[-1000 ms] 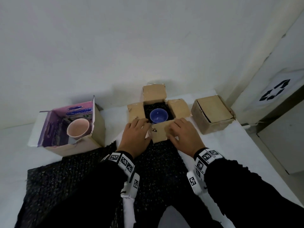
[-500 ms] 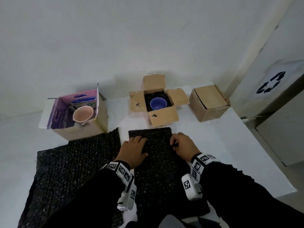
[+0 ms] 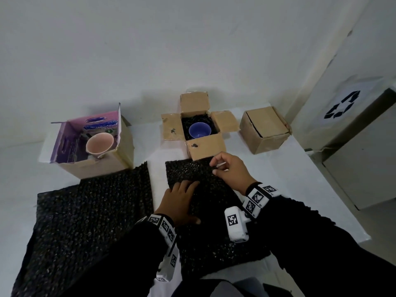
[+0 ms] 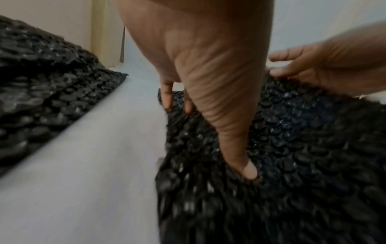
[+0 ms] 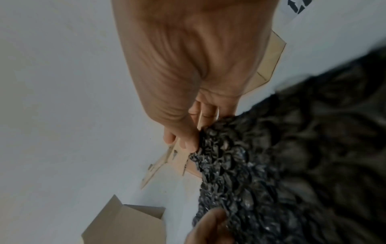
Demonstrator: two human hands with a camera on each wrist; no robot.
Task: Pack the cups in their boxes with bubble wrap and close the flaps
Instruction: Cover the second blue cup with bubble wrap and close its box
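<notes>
1. In the upper middle of the head view stands an open brown cardboard box [image 3: 205,146] with its four flaps spread outward; it is lined with dark bubble wrap, and a small blue-violet cup [image 3: 200,130] sits upright in it.
2. At the upper left, a cardboard box with a purple printed lining [image 3: 94,146] lies open and holds a pale pink cup [image 3: 99,143] that leans toward the camera.
3. At the upper right a plain brown cardboard box with closed flaps [image 3: 264,129] stands apart from the open one.
4. The purple lining carries blue printed lettering, too small to read. A black recycling symbol [image 3: 340,107] marks a white sheet at the far right.
5. A black bubble-wrap sheet [image 3: 203,211] lies on the white table [image 3: 310,189], its far edge touching the middle box's near flap; a larger black bubble-wrap sheet [image 3: 90,215] lies in the lower left.
6. The left hand [image 3: 182,202] lies flat with its fingers pressed on the smaller sheet; the right hand [image 3: 231,172] pinches that sheet's far right corner between thumb and fingers.
</notes>
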